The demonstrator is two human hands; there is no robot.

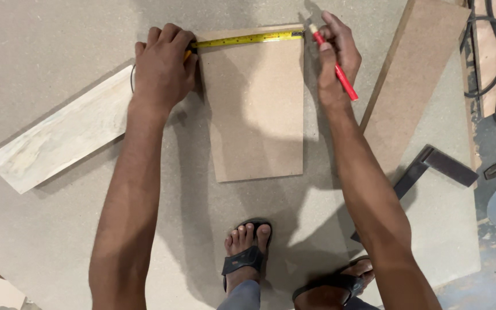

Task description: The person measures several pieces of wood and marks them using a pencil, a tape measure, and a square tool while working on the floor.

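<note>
Left hand: your left hand (pixel 165 63) comes down from a straight forearm and clenches knuckles-up over the case of the yellow tape measure (pixel 248 39), pinning it at the top left corner of the small board (pixel 256 106); the case itself is hidden under your fingers.
Right hand: your right hand (pixel 335 57) is raised at the board's top right corner, fingers pinched around the red pencil (pixel 334 64); the pencil slants from a pale tip near the tape's end down and to the right, past your wrist.
Tape: the blade runs left to right along the board's top edge, tilted slightly upward toward the right; its end sits at the right corner, just beside the pencil tip.
Small board: a tan rectangle lying flat on the large sheet (pixel 41 46), long axis pointing away from you, between your two forearms.
Surroundings: a pale plank (pixel 64 135) lies diagonally to the left, touching your left wrist area; a brown plank (pixel 414 69) leans diagonally to the right; a dark try square (pixel 431 166) rests near your right forearm; your sandalled feet (pixel 248 252) stand on the sheet below the board.
</note>
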